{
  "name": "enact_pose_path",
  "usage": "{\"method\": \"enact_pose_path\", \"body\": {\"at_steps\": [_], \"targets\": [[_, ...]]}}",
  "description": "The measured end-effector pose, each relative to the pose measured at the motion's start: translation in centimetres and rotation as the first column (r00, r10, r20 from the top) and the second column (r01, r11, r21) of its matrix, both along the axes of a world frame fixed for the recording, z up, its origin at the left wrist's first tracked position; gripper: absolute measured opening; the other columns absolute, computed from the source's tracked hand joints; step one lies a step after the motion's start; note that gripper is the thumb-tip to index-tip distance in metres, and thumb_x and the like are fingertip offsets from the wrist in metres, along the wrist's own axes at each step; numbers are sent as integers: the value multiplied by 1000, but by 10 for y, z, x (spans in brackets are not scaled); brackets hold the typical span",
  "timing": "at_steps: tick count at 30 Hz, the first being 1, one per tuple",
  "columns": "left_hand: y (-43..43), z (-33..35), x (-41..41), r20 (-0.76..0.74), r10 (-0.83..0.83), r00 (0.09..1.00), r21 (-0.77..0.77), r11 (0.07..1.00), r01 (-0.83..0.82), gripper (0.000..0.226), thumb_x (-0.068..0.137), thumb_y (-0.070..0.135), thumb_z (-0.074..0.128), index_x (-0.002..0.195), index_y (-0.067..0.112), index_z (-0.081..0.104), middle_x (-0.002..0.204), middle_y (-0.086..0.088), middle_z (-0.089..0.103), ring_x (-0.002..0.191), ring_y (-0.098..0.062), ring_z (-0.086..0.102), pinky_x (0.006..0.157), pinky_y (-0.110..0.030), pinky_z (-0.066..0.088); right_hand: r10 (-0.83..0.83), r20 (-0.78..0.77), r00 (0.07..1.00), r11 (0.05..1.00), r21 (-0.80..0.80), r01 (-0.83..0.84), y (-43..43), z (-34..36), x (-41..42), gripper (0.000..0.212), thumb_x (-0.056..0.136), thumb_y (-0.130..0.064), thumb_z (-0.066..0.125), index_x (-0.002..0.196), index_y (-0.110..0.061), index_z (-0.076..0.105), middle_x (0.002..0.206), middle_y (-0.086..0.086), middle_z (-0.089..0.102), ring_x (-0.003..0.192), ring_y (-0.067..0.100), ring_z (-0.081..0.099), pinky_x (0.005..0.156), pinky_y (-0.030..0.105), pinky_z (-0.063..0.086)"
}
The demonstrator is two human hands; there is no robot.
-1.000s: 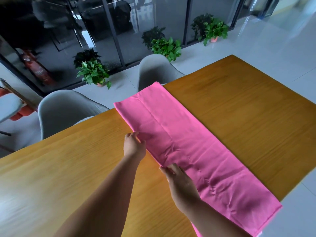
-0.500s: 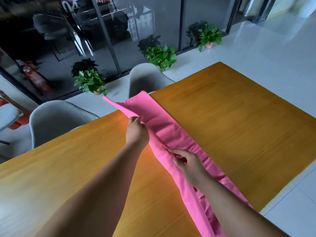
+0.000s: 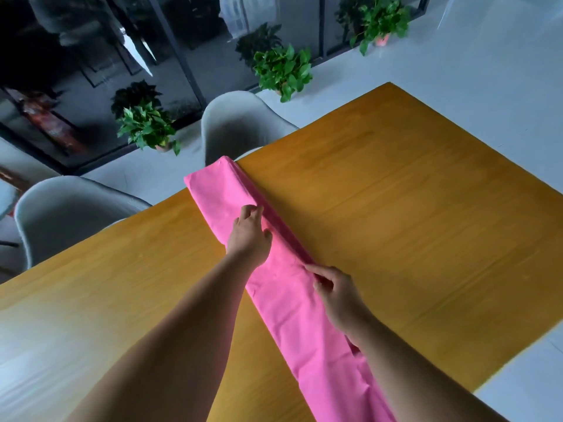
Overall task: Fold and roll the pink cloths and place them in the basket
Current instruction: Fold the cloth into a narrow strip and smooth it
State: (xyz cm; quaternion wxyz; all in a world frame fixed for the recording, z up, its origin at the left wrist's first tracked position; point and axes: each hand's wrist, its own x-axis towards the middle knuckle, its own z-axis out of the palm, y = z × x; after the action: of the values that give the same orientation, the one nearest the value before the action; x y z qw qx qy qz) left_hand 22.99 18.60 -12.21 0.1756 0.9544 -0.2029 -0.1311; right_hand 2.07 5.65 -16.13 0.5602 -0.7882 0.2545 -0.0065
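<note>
Your left hand (image 3: 249, 236) and right hand (image 3: 338, 295) each pinch the right-hand long edge of the pink cloth (image 3: 286, 303) (a narrow strip lying diagonally on the table (image 3: 411, 208)) — set that edge flush, then smooth outward before rolling.

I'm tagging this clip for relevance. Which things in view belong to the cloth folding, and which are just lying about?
Job: cloth; left hand and right hand, both holding it; table beneath. No basket in view.
Lying about: left chair, right chair, left plant, middle plant, right plant.
</note>
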Motion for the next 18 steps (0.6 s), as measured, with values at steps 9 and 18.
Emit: {"method": "enact_pose_path", "body": {"at_steps": [9,18], "targets": [[-8,-17,-32,-46,-59,997,84,995,62,82,101,29,63,168,27,15,171,-3,24,152,-31,29,122,-47,35,-24,-100,995,994,-113,12,-10,-13,-4,40,103,-30,60,142,-36,61,125,-11,67,105,5,65,93,23,54],[41,-17,-146,-11,-58,998,-92,994,56,72,100,27,62,164,28,28,169,2,27,155,-22,26,124,-45,35,-54,-165,985,977,-215,17,-5,2,-46,48,101,-49,61,144,-28,56,119,-6,71,104,18,67,92,37,55]]}}
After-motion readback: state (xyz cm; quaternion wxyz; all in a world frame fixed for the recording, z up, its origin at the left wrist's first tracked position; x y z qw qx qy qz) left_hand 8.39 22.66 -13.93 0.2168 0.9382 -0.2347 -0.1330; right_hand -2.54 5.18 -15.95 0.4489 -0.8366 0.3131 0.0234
